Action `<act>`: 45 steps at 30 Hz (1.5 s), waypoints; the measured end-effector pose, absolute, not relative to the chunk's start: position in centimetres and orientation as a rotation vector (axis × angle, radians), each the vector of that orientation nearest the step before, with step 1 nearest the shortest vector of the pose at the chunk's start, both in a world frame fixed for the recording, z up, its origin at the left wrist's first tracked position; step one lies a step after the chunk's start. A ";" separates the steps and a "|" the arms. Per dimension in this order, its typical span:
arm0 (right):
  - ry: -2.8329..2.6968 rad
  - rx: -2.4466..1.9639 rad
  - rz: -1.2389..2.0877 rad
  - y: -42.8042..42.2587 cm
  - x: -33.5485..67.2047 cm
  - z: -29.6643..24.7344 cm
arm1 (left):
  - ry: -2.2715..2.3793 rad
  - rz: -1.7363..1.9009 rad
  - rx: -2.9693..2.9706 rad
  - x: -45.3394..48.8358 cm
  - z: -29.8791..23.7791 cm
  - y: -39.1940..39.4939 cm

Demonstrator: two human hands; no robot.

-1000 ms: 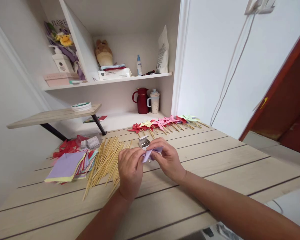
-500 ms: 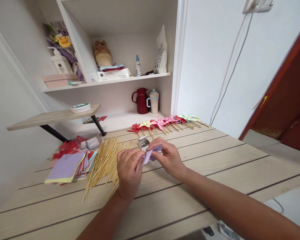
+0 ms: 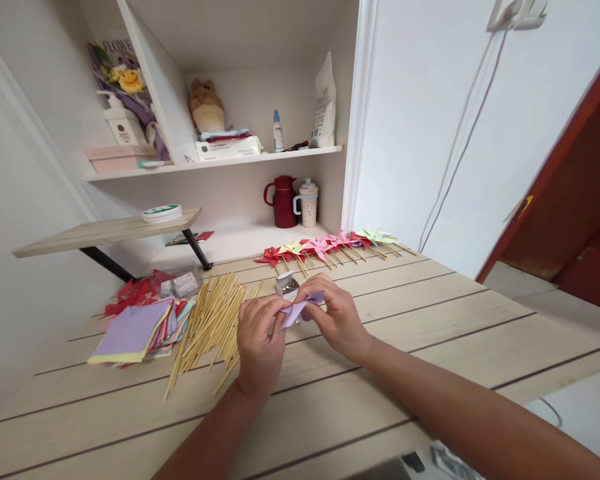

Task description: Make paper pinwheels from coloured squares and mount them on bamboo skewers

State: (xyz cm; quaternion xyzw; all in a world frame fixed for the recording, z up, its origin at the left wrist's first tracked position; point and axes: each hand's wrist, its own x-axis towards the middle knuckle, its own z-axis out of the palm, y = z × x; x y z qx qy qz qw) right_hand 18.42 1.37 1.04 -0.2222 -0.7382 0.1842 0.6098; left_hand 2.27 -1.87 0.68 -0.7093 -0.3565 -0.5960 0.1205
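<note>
Between my two hands is a piece of purple paper, bent and folded, held above the table. My left hand pinches its left edge between thumb and fingers. On the other side my right hand grips it, thumb below and fingers over the top. Just behind the paper stands a small open white box with tiny metal pieces inside. Thin wooden sticks lie in a loose heap left of my left hand. Further left is a stack of coloured paper squares, purple on top.
Finished paper pinwheels on sticks lie in a row along the table's back. A red jug and a lidded cup stand in the shelf. At the left, a small raised wooden stand bears white round items. Red paper lies beneath it.
My left hand has shifted very slightly to the right, and the purple paper between my hands is tilted a little flatter. Everything else looks the same.
</note>
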 end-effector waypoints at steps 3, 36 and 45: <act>-1.627 -0.564 0.571 1.6 18.2 0.7 | -1.102 -1.840 -2.078 2.3 0.4 -1.7; -1.738 -0.469 0.284 1.0 18.6 1.7 | -0.943 -1.629 -2.046 2.1 1.0 -2.1; -1.554 -0.726 0.859 2.5 18.1 0.3 | -1.474 -2.105 -2.158 2.4 0.0 -0.6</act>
